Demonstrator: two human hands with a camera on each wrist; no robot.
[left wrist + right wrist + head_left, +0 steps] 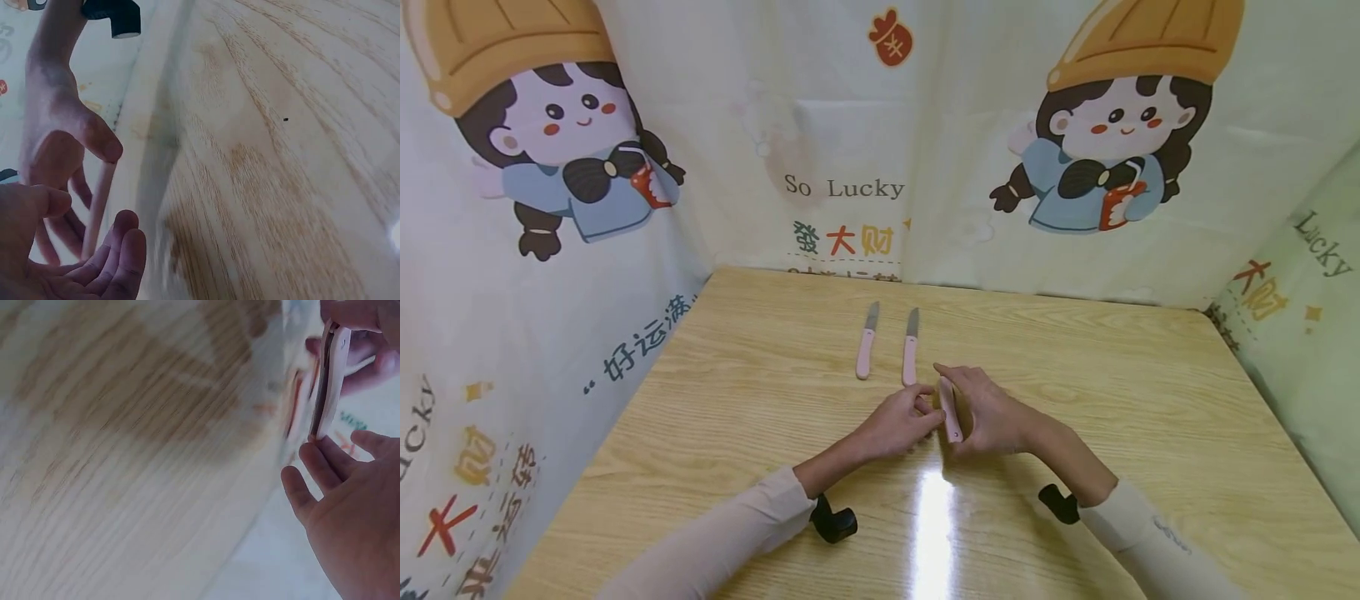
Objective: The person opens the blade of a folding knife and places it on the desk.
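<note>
A pink folding knife point(950, 408) is tilted above the wooden table, with no blade showing beyond its handle. My right hand point(1003, 417) holds the knife lengthwise between thumb and fingers. From the other side comes my left hand point(898, 423), its fingers loosely bent beside the handle; whether its thumb touches the handle is unclear. In the right wrist view a dark slot runs along the edge of the folding knife point(328, 381). Further back lie two pink-handled knives, one on the left point(867, 342) and one on the right point(911, 346), blades out and pointing away.
The wooden table point(737, 417) ends at a printed curtain point(970, 208) behind and at both sides. Black wrist devices hang under the left wrist point(833, 521) and right wrist point(1060, 504). A bright reflection lies on the near tabletop.
</note>
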